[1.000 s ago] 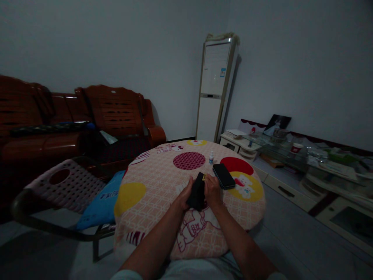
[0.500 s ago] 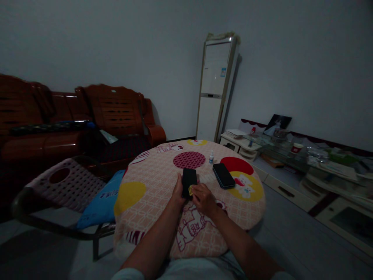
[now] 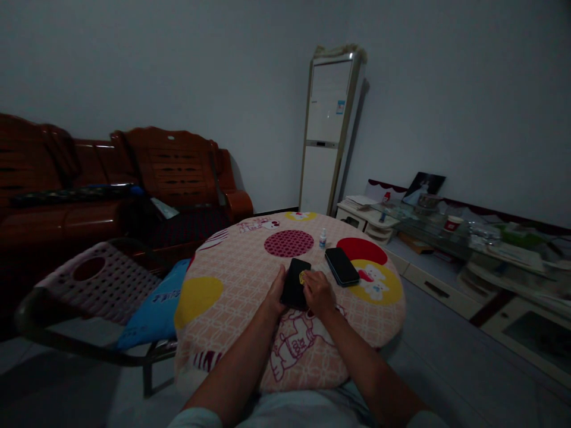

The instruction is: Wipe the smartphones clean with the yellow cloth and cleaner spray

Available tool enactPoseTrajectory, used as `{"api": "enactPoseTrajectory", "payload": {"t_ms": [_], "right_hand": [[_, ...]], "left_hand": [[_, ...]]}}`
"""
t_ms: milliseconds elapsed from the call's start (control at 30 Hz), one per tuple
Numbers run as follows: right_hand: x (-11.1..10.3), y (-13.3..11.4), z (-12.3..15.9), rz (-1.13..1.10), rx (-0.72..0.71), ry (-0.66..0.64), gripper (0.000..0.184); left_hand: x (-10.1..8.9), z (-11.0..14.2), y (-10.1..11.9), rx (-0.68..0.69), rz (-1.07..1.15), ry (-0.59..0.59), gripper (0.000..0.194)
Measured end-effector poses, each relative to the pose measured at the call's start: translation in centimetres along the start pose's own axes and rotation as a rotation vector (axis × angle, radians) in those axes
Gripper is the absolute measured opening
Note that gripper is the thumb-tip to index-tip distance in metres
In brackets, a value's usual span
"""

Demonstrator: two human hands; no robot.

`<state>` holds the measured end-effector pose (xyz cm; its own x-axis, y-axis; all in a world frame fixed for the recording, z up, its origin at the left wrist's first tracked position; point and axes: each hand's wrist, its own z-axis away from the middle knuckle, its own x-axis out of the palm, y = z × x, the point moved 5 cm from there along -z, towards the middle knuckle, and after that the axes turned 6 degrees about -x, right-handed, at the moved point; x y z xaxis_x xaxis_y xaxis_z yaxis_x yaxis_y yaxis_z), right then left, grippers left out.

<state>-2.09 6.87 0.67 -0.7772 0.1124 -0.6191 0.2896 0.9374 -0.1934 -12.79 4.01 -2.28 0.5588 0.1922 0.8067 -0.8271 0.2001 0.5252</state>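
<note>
My left hand (image 3: 276,292) is closed round the left side of a black smartphone (image 3: 292,292), which lies tilted just over the near middle of the table. In my right hand (image 3: 320,295), a small yellow piece (image 3: 302,277), perhaps a cloth or sponge, is pinched between the fingertips. It meets the phone's dark face near the upper right edge. Beyond that hand, a second black phone (image 3: 342,267) rests flat on the table. A small white bottle (image 3: 322,238) with a blue label stands upright behind it.
A patterned cloth covers the round table (image 3: 250,261). To the left are a woven chair (image 3: 102,279) with a blue cushion (image 3: 156,312) and a wooden sofa (image 3: 173,160). On the right, a low cabinet (image 3: 428,285) bears a paper cup (image 3: 452,223). A tall white air conditioner (image 3: 321,131) fills the corner.
My right hand with the yellow piece has moved right and slightly up across the phone's face. The phone has tilted to the right in my left hand.
</note>
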Motion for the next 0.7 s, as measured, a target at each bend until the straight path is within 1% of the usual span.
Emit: {"api": "enactPoseTrajectory", "payload": {"t_ms": [133,233,333,467,567,633,700], "right_hand": [[-0.3,1.4,0.1,0.066,0.102,0.046,0.034],[-0.3,2.1,0.1,0.106,0.137,0.050,0.034],[-0.3,2.0,0.0,0.101,0.115,0.064,0.034],[-0.2,1.2,-0.4,0.039,0.038,0.068,0.037],[0.1,0.7,-0.5,0.020,-0.004,0.053,0.039],[0.2,1.0,-0.3,0.046,0.022,0.057,0.038],[0.4,1.7,-0.1,0.092,0.079,0.059,0.036]], "left_hand": [[0.6,0.4,-0.7,-0.069,-0.033,-0.037,0.038],[0.9,0.8,-1.1,-0.092,-0.053,-0.054,0.037],[1.1,1.0,-1.5,-0.111,-0.073,-0.066,0.037],[1.2,1.0,-2.0,-0.124,-0.098,-0.069,0.036],[1.2,0.8,-2.1,-0.127,-0.114,-0.063,0.042],[1.2,0.8,-1.9,-0.118,-0.116,-0.065,0.041],[1.2,0.7,-1.6,-0.103,-0.112,-0.071,0.037]]}}
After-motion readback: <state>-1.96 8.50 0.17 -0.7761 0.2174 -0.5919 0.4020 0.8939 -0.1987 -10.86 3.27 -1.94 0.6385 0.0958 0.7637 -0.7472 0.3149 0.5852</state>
